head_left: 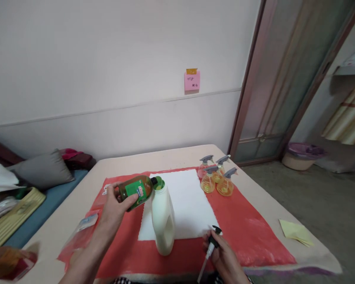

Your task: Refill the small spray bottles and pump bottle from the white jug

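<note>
My left hand (118, 201) is wrapped round a dark green bottle with a green label (136, 191). The bottle is tipped to the right, its black neck at the mouth of a tall white jug (162, 221). Something green, perhaps a funnel or cap (159, 184), shows at that mouth; whether liquid flows, I cannot make out. The jug stands upright, its handle facing right. Down at the right, my right hand (220, 248) grips a black pump head (215, 234) with its pale tube pointing down. White paper (189, 209) lies beneath and behind the jug.
Several spray bottles (215, 181) stand at the right back of the red cloth (242, 232). Clear plastic packets (81, 232) lie at left. An amber bottle (10, 262) is at the lower left, and yellow paper (296, 232) lies near the right edge.
</note>
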`<move>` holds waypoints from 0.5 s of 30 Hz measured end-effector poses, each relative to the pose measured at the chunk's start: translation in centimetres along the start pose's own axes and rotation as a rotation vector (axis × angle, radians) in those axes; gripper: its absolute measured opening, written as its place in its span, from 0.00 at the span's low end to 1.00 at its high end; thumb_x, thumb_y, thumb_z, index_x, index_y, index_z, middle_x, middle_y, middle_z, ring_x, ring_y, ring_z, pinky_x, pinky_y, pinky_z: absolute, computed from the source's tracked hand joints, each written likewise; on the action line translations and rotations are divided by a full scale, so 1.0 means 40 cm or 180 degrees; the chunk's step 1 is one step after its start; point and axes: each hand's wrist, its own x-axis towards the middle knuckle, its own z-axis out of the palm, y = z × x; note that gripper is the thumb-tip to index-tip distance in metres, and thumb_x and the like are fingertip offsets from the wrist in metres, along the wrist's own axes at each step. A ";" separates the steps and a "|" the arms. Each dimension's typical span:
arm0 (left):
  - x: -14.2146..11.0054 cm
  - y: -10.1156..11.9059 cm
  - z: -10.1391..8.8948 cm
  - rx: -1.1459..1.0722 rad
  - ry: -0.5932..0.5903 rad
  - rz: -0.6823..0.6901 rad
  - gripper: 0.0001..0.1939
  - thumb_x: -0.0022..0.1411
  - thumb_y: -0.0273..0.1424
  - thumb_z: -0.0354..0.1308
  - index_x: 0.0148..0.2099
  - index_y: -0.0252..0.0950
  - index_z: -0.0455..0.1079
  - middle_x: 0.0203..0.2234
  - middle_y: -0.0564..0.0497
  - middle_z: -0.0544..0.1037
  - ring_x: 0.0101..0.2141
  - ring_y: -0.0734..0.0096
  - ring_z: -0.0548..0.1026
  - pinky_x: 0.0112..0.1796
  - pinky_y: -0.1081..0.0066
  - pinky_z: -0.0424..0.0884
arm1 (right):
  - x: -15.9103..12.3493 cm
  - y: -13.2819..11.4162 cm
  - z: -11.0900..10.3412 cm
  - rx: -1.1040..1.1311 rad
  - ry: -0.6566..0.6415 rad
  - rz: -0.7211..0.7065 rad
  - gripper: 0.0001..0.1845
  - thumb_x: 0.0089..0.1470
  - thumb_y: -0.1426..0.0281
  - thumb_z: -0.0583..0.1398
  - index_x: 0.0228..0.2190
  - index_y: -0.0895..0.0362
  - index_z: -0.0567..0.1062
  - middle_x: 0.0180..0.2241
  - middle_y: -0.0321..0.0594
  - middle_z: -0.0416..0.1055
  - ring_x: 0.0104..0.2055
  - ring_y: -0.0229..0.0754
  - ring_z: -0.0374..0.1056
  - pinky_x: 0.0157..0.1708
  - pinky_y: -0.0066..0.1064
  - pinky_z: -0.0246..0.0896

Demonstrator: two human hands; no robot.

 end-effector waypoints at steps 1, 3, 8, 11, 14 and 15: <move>0.001 0.004 0.000 0.0071 -0.0010 0.0052 0.38 0.42 0.46 0.71 0.52 0.43 0.59 0.42 0.49 0.74 0.39 0.60 0.76 0.33 0.65 0.74 | 0.000 -0.001 0.001 0.0010 0.0000 -0.0002 0.26 0.31 0.62 0.78 0.31 0.58 0.76 0.26 0.35 0.76 0.28 0.39 0.72 0.28 0.31 0.70; 0.002 0.015 0.001 0.0252 -0.0042 0.0157 0.39 0.42 0.46 0.71 0.53 0.43 0.59 0.44 0.48 0.73 0.41 0.58 0.76 0.37 0.63 0.74 | -0.003 -0.003 0.006 0.0014 0.0012 -0.0016 0.26 0.31 0.62 0.78 0.31 0.58 0.76 0.26 0.35 0.76 0.28 0.39 0.72 0.28 0.31 0.70; -0.012 0.058 0.009 0.0879 0.0058 0.0349 0.38 0.44 0.48 0.69 0.54 0.43 0.59 0.44 0.48 0.73 0.42 0.56 0.76 0.42 0.58 0.73 | -0.018 -0.010 0.019 -0.0069 0.0029 -0.0010 0.25 0.30 0.61 0.78 0.29 0.58 0.76 0.25 0.35 0.76 0.27 0.38 0.71 0.28 0.30 0.70; -0.025 0.083 0.016 0.1260 0.0126 0.0382 0.38 0.45 0.49 0.68 0.55 0.43 0.59 0.44 0.48 0.74 0.43 0.53 0.75 0.45 0.55 0.71 | -0.025 -0.012 0.021 -0.0143 -0.0016 -0.0011 0.25 0.31 0.60 0.77 0.28 0.58 0.75 0.24 0.35 0.76 0.26 0.37 0.71 0.27 0.29 0.69; -0.033 0.093 0.023 0.1438 0.0129 0.0446 0.42 0.44 0.51 0.68 0.58 0.43 0.58 0.45 0.45 0.74 0.46 0.49 0.74 0.46 0.53 0.69 | -0.031 -0.015 0.023 -0.0181 -0.0060 -0.0015 0.24 0.32 0.60 0.77 0.28 0.58 0.75 0.25 0.35 0.76 0.25 0.37 0.70 0.27 0.30 0.69; -0.035 0.094 0.026 0.1470 0.0134 0.0479 0.43 0.44 0.51 0.68 0.58 0.43 0.58 0.46 0.45 0.74 0.47 0.47 0.74 0.47 0.52 0.69 | -0.033 -0.017 0.024 -0.0170 -0.0053 -0.0012 0.24 0.31 0.60 0.77 0.28 0.58 0.75 0.25 0.35 0.76 0.25 0.37 0.70 0.27 0.30 0.69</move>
